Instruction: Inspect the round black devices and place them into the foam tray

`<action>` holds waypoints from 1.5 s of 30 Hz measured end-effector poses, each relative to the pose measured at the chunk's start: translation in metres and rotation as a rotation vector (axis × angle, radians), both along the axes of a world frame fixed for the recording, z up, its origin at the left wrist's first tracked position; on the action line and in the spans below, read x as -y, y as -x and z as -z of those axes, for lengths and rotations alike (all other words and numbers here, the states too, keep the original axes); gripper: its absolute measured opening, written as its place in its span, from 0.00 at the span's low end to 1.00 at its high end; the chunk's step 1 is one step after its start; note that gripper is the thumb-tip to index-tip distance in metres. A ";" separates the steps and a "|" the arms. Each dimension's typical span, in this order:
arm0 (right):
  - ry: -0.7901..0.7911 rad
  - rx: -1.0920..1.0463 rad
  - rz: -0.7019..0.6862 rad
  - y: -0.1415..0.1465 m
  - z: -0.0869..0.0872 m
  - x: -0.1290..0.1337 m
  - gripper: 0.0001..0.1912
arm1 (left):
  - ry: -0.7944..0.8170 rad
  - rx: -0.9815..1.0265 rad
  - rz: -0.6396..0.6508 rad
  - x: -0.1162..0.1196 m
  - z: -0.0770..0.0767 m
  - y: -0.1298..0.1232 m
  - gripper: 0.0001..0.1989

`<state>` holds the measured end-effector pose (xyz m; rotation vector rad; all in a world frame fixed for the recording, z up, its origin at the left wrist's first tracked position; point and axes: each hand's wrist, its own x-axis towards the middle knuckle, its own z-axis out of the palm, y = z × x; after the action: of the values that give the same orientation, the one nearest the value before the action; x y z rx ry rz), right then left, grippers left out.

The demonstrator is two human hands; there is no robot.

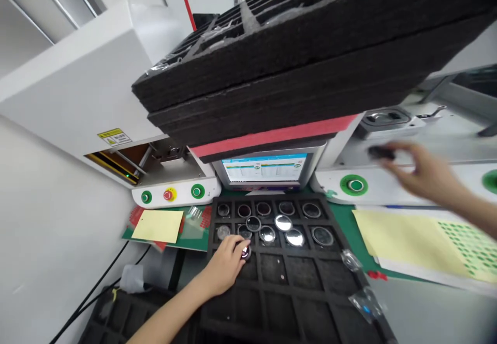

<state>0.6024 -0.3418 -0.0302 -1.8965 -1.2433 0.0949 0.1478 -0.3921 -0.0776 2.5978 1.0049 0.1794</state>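
The right hand [423, 170] pinches a small, dark, rounded piece [381, 152] between thumb and fingers, held in the air; blur hides its details. The left hand [227, 263] has its fingers curled close together, their tips at a round, glossy, dark disc with a pale rim [245, 252]; the fingers partly hide it, so I cannot tell whether it is firmly pinched. That disc is at a black foam tray with square compartments [308, 271], just nearer than the rows of shiny round discs [295, 237], some of which appear to overlap the dividers.

To handle these well, I would hold each by its rim, keep fingertips off the glossy face, and lift straight so that neighbouring discs are not knocked. The right hand would do best to steady its piece clear of the silver metal fixture with a recess [386, 118] just beyond, and of the green round button [355, 185] on the white machine front.

Farther out, a screen [264, 170] stands behind the tray, under a stack of thick black foam trays [272, 74].
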 end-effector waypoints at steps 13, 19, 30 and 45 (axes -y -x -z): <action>0.118 0.127 -0.795 0.150 0.087 0.094 0.15 | -0.051 -0.089 -0.207 -0.033 -0.018 -0.058 0.22; 0.209 0.178 -0.747 0.177 0.083 0.054 0.17 | -0.043 -0.118 -0.281 -0.039 -0.013 -0.078 0.10; 0.253 0.067 -0.669 0.184 0.097 0.044 0.18 | -0.194 0.125 -0.549 -0.107 -0.061 0.016 0.17; 0.328 -0.091 -0.603 0.173 0.113 0.044 0.16 | -0.123 0.080 -0.825 -0.328 -0.083 0.142 0.15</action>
<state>0.4292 -0.3855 -0.1430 -1.6888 -1.7804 0.7320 0.0054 -0.0640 0.0054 2.0871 2.0196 0.5466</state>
